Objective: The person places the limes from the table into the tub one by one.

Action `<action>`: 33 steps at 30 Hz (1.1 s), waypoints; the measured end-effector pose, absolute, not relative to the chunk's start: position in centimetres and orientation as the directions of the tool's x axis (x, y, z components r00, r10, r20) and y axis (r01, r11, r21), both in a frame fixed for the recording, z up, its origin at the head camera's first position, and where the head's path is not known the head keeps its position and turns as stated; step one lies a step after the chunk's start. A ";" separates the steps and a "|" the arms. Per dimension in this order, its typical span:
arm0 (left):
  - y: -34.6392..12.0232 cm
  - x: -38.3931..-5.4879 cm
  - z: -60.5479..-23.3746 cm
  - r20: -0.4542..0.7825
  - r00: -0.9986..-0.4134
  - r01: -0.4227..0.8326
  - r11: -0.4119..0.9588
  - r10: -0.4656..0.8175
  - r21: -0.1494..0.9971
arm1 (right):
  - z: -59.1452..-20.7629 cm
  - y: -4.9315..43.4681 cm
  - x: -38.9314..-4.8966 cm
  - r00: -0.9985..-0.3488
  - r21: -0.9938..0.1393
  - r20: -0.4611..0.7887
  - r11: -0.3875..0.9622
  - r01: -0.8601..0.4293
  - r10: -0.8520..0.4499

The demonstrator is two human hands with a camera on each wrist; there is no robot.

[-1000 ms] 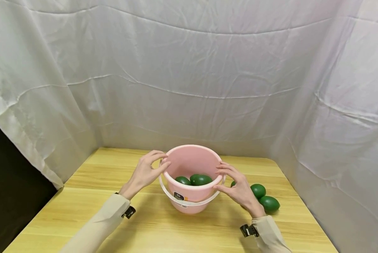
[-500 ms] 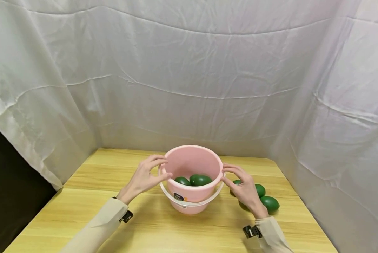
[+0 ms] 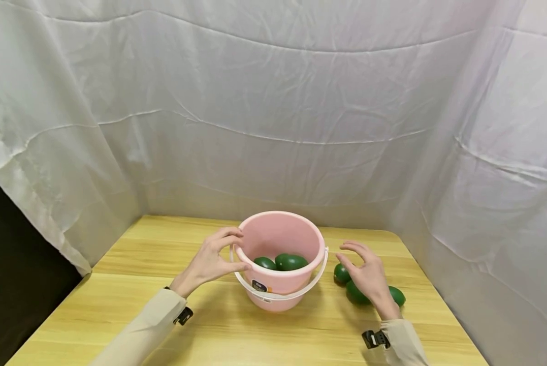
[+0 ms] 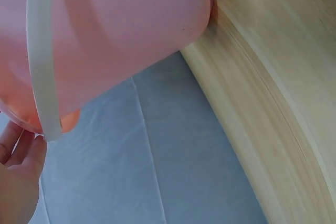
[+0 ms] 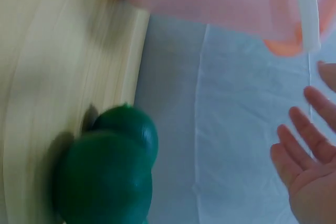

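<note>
A pink bucket [image 3: 280,290] with a white handle [image 3: 300,292] stands upright on the wooden table, the handle hanging down at its front. Dark green, smooth oval fruits [image 3: 293,262] like avocados lie inside it. My left hand [image 3: 212,258] touches the left side of the rim with thumb and fingertips spread apart; in the left wrist view its fingers [image 4: 32,153] are right by the handle's end. To the right of the bucket, my right hand [image 3: 368,272] is off the rim, with bent fingers and nothing in its grasp. It partly hides several more green fruits [image 3: 356,294] on the table.
The wooden table [image 3: 255,340] ends at a pale grey cloth [image 3: 273,168] hung at the back and both sides. A dark area [image 3: 12,264] shows beyond the cloth at the far left.
My right hand has left the bucket's rim and moved right, over the loose fruits. My left thumb has slid down along the front left of the rim. The bucket stays nearly in place.
</note>
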State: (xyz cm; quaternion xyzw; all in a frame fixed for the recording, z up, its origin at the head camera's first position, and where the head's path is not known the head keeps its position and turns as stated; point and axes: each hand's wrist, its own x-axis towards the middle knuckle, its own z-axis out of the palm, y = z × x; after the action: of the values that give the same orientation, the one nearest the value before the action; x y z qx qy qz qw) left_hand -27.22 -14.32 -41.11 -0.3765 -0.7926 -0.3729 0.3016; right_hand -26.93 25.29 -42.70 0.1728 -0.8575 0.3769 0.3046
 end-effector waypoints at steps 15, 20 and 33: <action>-14.3 -27.4 -41.2 0.751 -0.538 0.816 0.460 0.382 0.351 | -42.7 28.8 -25.7 -0.956 -0.444 0.223 0.854 -0.272 -0.188; -14.3 -27.4 -41.1 0.739 -0.556 0.804 0.470 0.381 0.364 | -42.9 29.4 -25.5 -0.964 -0.462 0.175 0.848 -0.258 -0.198; -14.2 -27.0 -41.0 0.738 -0.561 0.801 0.470 0.375 0.370 | -44.2 30.2 -25.4 -0.974 -0.410 0.079 0.884 -0.224 -0.210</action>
State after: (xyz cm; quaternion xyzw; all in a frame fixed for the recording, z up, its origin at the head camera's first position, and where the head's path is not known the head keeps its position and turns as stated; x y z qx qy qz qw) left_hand -26.99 -14.17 -41.04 -0.3650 -0.8054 -0.3628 0.2940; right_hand -25.40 30.18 -44.16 0.1119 -0.9705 0.2129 0.0159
